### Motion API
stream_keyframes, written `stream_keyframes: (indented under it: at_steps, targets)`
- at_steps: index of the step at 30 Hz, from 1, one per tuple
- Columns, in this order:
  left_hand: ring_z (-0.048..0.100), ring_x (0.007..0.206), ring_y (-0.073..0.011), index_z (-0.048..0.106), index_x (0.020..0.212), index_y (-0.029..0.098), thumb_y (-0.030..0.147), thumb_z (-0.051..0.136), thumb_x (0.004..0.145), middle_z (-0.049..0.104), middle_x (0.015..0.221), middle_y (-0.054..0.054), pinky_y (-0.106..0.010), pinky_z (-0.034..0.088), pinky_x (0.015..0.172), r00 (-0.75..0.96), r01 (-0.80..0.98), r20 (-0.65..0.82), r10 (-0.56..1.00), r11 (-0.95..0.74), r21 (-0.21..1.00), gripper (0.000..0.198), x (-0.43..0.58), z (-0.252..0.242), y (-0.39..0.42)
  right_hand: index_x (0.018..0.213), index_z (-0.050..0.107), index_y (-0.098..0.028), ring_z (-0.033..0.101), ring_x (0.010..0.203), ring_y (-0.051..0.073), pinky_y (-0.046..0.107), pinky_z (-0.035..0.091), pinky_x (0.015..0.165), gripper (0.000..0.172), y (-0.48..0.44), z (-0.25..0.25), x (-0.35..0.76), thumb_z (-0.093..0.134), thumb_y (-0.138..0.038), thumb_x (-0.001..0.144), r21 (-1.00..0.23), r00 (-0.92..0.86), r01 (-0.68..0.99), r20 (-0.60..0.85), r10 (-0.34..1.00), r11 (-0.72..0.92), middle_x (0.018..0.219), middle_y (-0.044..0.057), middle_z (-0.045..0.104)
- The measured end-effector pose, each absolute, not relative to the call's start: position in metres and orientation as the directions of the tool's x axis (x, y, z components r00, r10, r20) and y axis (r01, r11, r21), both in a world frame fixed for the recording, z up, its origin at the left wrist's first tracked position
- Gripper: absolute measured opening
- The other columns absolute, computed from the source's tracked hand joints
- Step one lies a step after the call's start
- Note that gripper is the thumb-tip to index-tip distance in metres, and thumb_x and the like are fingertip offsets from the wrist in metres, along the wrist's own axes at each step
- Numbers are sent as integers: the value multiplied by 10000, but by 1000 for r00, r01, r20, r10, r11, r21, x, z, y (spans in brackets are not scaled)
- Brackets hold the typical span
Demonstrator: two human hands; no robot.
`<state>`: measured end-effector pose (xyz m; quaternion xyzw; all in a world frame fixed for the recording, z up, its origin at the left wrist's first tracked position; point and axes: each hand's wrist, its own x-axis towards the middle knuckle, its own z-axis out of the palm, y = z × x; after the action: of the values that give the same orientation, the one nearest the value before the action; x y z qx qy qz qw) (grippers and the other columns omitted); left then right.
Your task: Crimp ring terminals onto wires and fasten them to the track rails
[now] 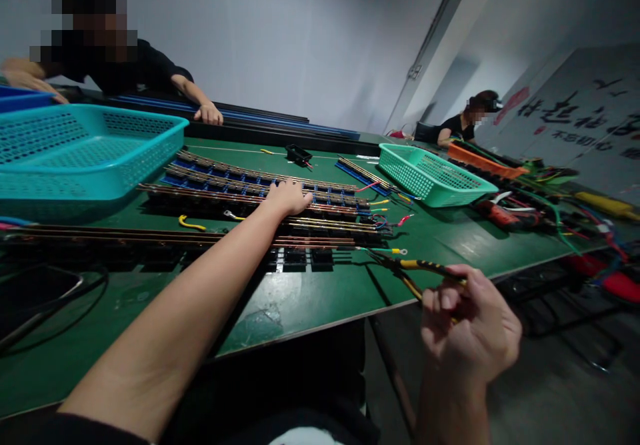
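My right hand (470,325) is closed round the handles of pliers (411,265) with yellow and black grips. Their dark jaws are by the end of the nearest busbar strip (320,241), close to a green-yellow wire (383,250) with a ring terminal. My left hand (287,197) reaches across that strip, fingers curled down over another busbar strip (235,198) farther back; its fingertips are partly hidden. These strips carry long copper-coloured bars on black or blue holders. Short wires stick out at their right ends.
A turquoise basket (90,158) stands at the left, a green basket (435,175) at the right. Behind are a small black box (299,155) and a short blue strip (370,175). A yellow hook-shaped piece (191,223) lies nearby. Two other people work across the table (255,325).
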<state>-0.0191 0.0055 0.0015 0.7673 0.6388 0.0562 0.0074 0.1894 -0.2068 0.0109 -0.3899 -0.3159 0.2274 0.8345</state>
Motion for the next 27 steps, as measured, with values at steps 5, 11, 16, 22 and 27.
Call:
stream_keyframes:
  at_steps: [5, 11, 16, 22, 27]
  targets:
    - [463, 1197, -335, 504, 1281, 112, 526, 221, 875, 465, 1353, -195, -480, 355, 966, 170, 980, 91, 981, -178, 87, 645, -19, -1, 8, 692, 669, -125, 353, 328, 54, 176, 288, 324, 161, -195, 1, 183, 670, -285, 711, -798, 678, -130, 362, 640, 588, 374, -51, 428]
    - [458, 1203, -328, 499, 1285, 119, 531, 215, 873, 463, 1359, -189, -477, 344, 976, 170, 981, 60, 984, -175, 87, 649, -18, 1, 6, 685, 685, -155, 356, 331, 51, 179, 249, 346, 149, -198, -12, 183, 661, -287, 749, -822, 495, 57, 517, 699, 567, 388, -57, 418]
    - [471, 1191, -326, 515, 1269, 119, 526, 223, 872, 478, 1341, -188, -478, 359, 966, 173, 980, 91, 981, -180, 84, 639, -19, -1, 8, 712, 689, -170, 471, 419, 81, 209, 336, 401, 123, -205, -16, 190, 619, -247, 779, -743, 293, 353, 665, 687, 569, 528, -13, 565]
    - [467, 1196, -334, 510, 1278, 112, 540, 225, 871, 465, 1352, -194, -483, 357, 968, 173, 979, 92, 981, -181, 92, 656, -20, -4, 11, 820, 669, -204, 485, 454, 62, 199, 372, 457, 132, -209, -9, 189, 620, -100, 754, -516, -153, 495, 740, 655, 699, 593, -37, 595]
    - [458, 1207, -335, 504, 1286, 115, 539, 220, 870, 464, 1354, -193, -489, 347, 975, 172, 979, 93, 981, -181, 93, 658, -20, -5, 11, 818, 642, -192, 452, 431, 63, 219, 329, 454, 118, -209, -8, 186, 631, -104, 742, -397, -365, 565, 667, 650, 724, 529, -56, 534]
